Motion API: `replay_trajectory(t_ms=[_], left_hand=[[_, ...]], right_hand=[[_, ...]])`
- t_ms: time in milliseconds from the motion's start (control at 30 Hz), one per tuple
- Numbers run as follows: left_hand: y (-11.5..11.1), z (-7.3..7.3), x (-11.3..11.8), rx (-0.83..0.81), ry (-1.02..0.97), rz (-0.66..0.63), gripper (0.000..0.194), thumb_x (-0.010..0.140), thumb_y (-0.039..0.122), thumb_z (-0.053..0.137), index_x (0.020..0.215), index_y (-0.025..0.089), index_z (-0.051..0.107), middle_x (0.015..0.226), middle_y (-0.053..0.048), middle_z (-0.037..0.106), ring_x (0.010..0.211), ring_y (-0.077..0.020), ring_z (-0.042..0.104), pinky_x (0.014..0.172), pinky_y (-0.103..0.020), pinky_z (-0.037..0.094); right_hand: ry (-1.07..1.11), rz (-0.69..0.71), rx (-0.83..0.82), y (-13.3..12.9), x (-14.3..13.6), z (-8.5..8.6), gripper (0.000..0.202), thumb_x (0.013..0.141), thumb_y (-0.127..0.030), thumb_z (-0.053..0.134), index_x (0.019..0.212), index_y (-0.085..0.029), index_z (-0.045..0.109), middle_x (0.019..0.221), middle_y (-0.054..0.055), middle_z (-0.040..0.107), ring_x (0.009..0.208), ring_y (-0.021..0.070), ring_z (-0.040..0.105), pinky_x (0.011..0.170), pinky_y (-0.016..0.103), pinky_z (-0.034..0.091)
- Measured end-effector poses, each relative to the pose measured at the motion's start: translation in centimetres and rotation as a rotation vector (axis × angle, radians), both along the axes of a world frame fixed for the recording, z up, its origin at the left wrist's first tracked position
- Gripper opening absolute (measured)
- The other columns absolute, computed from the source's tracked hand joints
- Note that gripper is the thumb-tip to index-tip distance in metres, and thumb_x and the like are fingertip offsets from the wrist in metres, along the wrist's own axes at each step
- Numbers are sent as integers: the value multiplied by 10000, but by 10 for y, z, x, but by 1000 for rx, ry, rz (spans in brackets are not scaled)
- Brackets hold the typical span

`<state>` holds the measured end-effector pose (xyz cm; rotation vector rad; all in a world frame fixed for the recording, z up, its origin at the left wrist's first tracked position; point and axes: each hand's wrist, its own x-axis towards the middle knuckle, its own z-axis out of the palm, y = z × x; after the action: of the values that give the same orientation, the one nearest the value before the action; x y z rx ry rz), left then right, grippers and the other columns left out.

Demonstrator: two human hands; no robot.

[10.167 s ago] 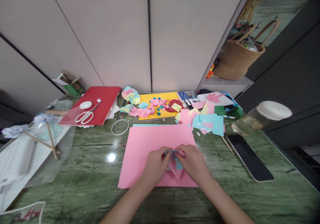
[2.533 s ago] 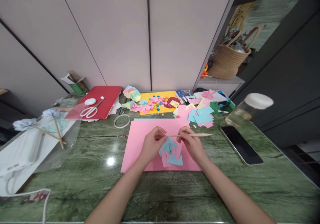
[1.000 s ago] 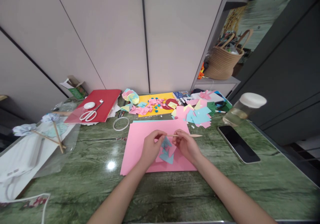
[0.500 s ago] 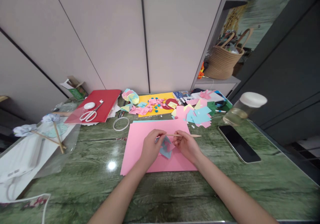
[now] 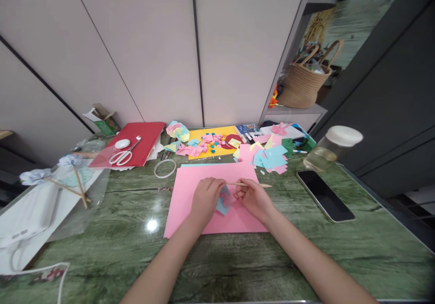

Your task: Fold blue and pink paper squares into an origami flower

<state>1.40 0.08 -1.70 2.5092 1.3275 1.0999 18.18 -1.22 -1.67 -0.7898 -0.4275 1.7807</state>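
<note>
A thin wooden stick (image 5: 266,185) with a pointed right end lies level between both hands, above a pink sheet (image 5: 183,195). Its left end is pinched in the fingertips of my left hand (image 5: 206,200). Closed fingers of my right hand (image 5: 253,199) grip the stick nearer its pointed end. Between the hands is a small folded blue and pink paper piece (image 5: 222,205), against my left fingers; how it is held is partly hidden.
Scissors (image 5: 121,157) rest on a red folder (image 5: 142,136) at back left. Paper scraps (image 5: 272,156) lie behind the pink sheet, a tape ring (image 5: 165,168) left. A phone (image 5: 324,195) and a jar (image 5: 326,152) stand right.
My left hand has turned slightly, and the blue and pink paper has shifted a little left and is more covered. The stick's pointed end has moved slightly left.
</note>
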Motion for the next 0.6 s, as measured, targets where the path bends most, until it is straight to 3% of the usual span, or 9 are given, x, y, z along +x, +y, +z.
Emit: replay_trajectory(t_ms=[200,400,467,600], left_hand=[[-3,2,0,42,-66,-7,161,842,202,436,862,181,595,777,-38,634,758,-159,541,716,-299,398],[-5,12,3,-218,-237,24,156,836,231,440,841,181,587,817,-33,626,799,-151,558,735,-279,414],[-7,15,4,-285,-274,7,160,833,239,440,835,190,592,820,-25,628,798,-145,564,734,-270,417],[-12,19,7,-351,-280,-26,160,821,255,452,812,196,600,801,-18,633,785,-147,571,727,-272,421]], right_hand=[[-43,-38,6,-1,4,4,111,721,-260,587,671,-169,627,561,-5,630,509,87,549,594,239,435],[-181,-121,107,-1,4,8,132,747,-316,568,748,-194,618,602,-6,616,574,109,552,609,247,412],[-339,-164,213,-5,2,13,153,763,-335,553,820,-209,617,701,3,633,661,125,567,666,254,408],[-951,-158,530,-15,-4,21,157,739,-322,568,850,-217,604,883,20,618,837,173,563,748,277,401]])
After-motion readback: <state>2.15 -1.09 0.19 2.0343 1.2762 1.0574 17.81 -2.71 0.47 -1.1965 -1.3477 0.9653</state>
